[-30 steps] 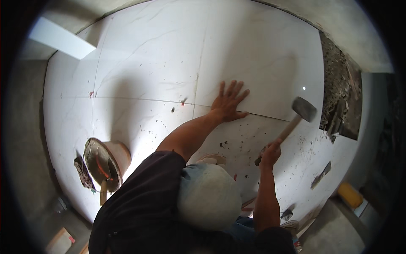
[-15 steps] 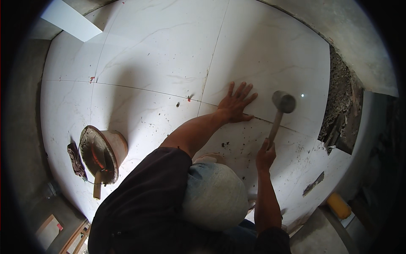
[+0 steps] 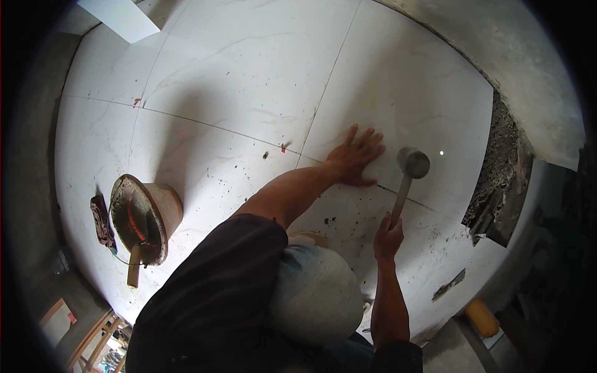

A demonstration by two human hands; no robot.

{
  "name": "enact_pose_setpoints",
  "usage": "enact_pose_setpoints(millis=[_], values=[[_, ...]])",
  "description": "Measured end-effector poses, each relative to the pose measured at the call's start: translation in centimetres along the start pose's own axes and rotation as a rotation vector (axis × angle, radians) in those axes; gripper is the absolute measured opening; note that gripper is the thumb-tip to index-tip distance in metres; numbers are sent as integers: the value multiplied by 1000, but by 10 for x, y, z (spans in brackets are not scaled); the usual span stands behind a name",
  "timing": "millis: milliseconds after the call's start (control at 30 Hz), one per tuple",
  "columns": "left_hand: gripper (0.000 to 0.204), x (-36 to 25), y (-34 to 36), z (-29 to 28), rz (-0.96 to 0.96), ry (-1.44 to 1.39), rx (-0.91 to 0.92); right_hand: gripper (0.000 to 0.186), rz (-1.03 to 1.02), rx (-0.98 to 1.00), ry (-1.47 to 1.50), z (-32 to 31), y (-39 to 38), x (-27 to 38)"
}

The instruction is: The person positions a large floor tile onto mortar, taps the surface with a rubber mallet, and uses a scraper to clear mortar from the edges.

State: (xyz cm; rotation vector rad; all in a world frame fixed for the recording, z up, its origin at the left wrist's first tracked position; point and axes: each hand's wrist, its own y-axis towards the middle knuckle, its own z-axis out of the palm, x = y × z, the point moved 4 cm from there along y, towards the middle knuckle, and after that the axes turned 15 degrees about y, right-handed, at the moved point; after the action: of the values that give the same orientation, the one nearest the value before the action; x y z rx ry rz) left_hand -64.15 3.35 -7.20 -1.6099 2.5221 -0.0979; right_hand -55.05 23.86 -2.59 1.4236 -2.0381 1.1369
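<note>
My left hand lies flat with its fingers spread on a large white marbled floor tile, near the tile's near joint. In my right hand is the wooden handle of a mallet, gripped with the fingers wrapped round it. The mallet's dark, rounded head is over the same tile, right of my left hand. Whether the head touches the tile I cannot tell. Below my hands, my bent knee in faded jeans hides part of the floor.
A mortar-stained bucket with a wooden-handled tool stands at left, beside a dirty dark block. Rough mortar lies exposed along the right wall. Red spacers and crumbs dot the tiles. A yellow container sits lower right.
The whole view has shifted and turned slightly. My left hand stays flat on the tile, and the mallet head is still close to the tile, a little lower in the picture.
</note>
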Motion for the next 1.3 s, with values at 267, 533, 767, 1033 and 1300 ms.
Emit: enact_pose_setpoints(millis=[267, 533, 767, 1033, 1300], values=[[83, 40, 4, 6, -857, 0, -170, 40, 26, -84, -6, -12, 21, -26], [83, 79, 17, 11, -530, 91, -159, 37, 35, -71, -51, -25, 82, -2], [80, 75, 26, 1, -515, 135, -139, 36, 124, -16, -32, -17, 111, 32], [78, 67, 17, 24, -708, 106, -199, 36, -52, -177, 187, 1, 119, 46], [69, 42, 17, 8, -834, -152, -87, 34, 53, -153, 226, -3, 121, 44]])
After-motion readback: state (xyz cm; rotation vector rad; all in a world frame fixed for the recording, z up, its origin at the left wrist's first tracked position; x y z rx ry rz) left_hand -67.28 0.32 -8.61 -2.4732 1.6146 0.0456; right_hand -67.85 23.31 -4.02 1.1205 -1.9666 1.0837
